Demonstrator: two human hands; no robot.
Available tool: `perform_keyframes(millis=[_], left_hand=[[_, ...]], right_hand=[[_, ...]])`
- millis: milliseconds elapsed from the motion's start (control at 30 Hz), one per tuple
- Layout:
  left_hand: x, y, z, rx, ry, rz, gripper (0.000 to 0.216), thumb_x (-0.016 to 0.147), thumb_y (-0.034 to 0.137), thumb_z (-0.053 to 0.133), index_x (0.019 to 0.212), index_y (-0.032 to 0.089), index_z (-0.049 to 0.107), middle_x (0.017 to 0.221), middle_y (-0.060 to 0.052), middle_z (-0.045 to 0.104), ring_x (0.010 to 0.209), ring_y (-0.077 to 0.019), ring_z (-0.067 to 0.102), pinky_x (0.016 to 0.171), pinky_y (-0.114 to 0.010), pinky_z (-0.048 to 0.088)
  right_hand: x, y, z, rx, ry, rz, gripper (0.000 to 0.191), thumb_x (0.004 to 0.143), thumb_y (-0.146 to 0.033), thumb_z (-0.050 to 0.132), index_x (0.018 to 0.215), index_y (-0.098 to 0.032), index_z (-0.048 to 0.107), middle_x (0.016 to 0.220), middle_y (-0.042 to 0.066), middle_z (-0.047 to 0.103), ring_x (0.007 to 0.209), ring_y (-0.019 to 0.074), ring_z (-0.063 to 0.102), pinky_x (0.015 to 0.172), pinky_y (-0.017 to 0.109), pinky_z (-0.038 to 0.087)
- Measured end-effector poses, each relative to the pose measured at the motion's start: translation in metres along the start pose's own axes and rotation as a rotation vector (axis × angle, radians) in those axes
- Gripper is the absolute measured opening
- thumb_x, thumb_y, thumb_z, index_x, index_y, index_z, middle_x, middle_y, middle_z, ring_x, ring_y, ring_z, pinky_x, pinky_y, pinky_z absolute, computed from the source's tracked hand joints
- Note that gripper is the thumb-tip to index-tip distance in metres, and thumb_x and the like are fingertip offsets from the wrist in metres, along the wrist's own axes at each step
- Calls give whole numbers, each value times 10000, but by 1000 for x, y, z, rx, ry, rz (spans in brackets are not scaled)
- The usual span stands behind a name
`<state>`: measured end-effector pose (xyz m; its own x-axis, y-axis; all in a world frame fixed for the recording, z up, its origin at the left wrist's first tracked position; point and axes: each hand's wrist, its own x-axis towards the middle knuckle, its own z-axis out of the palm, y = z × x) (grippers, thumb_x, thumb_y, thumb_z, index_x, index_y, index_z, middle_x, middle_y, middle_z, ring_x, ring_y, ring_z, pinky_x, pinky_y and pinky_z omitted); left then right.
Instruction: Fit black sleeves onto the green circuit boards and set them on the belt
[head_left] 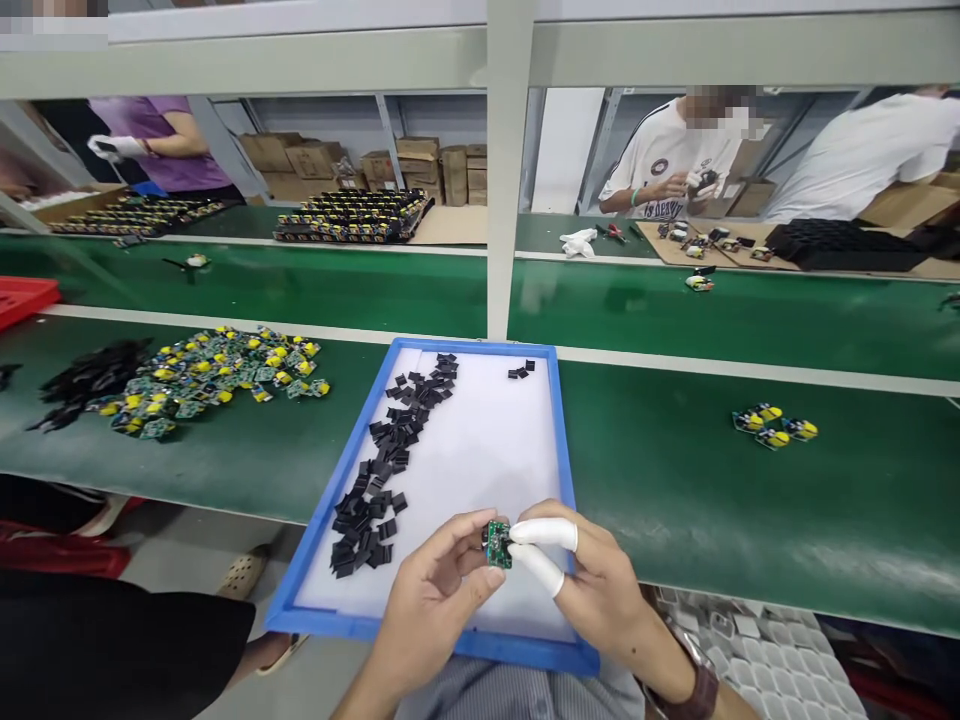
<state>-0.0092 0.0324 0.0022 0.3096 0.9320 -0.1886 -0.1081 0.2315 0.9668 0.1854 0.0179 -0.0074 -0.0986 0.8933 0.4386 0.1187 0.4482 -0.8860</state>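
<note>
Over the near part of a blue-framed white tray [561,440], my left hand [442,585] grips a small green circuit board [498,556] by its edges, between thumb and fingers. My right hand [592,575] comes in from the other side, with white finger cots on thumb and index finger. Those two fingertips pinch together at the board's right edge; something dark shows there, but I cannot make out what. Small black plastic pieces [396,432] lie in a long heap along the tray's left side. A few more black pieces [517,373] sit near its far right corner.
Left on the green bench [645,480] is a pile of boards with yellow parts [225,365], beside a dark heap [94,375]. Several boards [775,425] lie to the right. Beyond a post [501,200], a green belt [360,288] carries parts; people work behind it.
</note>
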Motion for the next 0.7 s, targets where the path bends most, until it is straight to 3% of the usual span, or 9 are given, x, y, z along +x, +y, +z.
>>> perform_keyframes(millis=[133, 433, 700], left_hand=[[-5, -2, -3, -1, -34, 12, 354, 830, 266, 800, 1182, 284, 764, 1072, -73, 768, 981, -226, 711, 850, -280, 583], [-16, -12, -10, -44, -8, -13, 329, 828, 263, 802, 1155, 289, 765, 1020, -55, 768, 928, -212, 707, 782, -263, 574], [-14, -17, -11, -3, 24, -16, 328, 813, 277, 813, 1139, 288, 773, 1002, -50, 782, 869, -203, 711, 757, -262, 584]], right_hand=[[-5, 0, 2, -15, -46, -35, 378, 945, -53, 626, 1224, -301, 684, 1007, 64, 696, 877, 213, 683, 761, 347, 568], [-2, -4, -1, 12, -223, 42, 324, 968, -109, 618, 1216, -305, 688, 979, 55, 700, 845, 204, 681, 734, 323, 554], [12, -24, -8, -187, -362, 87, 308, 975, -88, 580, 1190, -277, 696, 1010, 73, 689, 897, 226, 658, 750, 334, 531]])
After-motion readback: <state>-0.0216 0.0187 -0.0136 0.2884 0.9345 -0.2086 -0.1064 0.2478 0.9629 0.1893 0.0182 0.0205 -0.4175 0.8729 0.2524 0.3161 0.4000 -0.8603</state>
